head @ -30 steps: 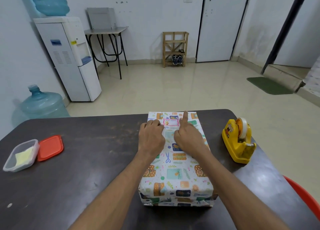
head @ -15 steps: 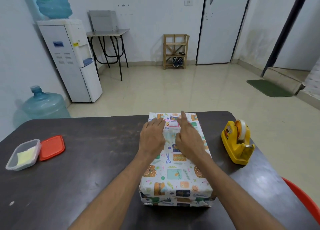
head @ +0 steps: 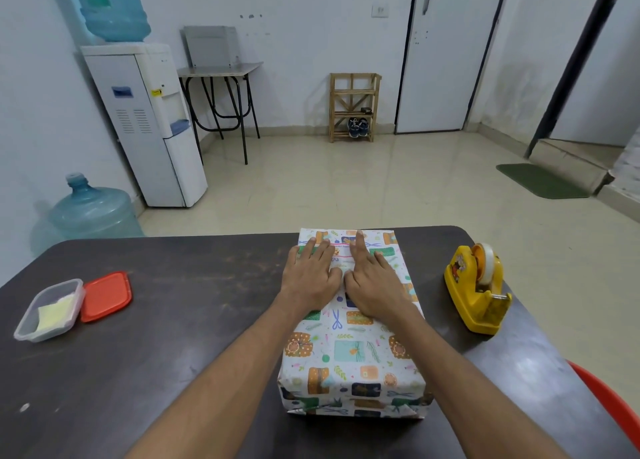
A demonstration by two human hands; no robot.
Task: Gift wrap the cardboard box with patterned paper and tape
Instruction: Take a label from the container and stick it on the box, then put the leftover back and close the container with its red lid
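The box, fully covered in white patterned paper, lies lengthwise on the dark table, its far end at the table's far edge. My left hand rests flat on the far half of the box top, fingers stretched forward. Beside it, my right hand also lies on the top, its index finger extended onto a small pink-bordered label near the far end. Neither hand holds anything. A yellow tape dispenser stands to the right of the box.
At the table's left sit a clear plastic container with yellow content and its red lid. A red chair edge shows at the lower right. Beyond the table: water dispenser, spare water bottle, small desk, wooden rack.
My left hand has gone from a loose fist to flat with fingers extended. Both hands have slid slightly toward the far end of the box.
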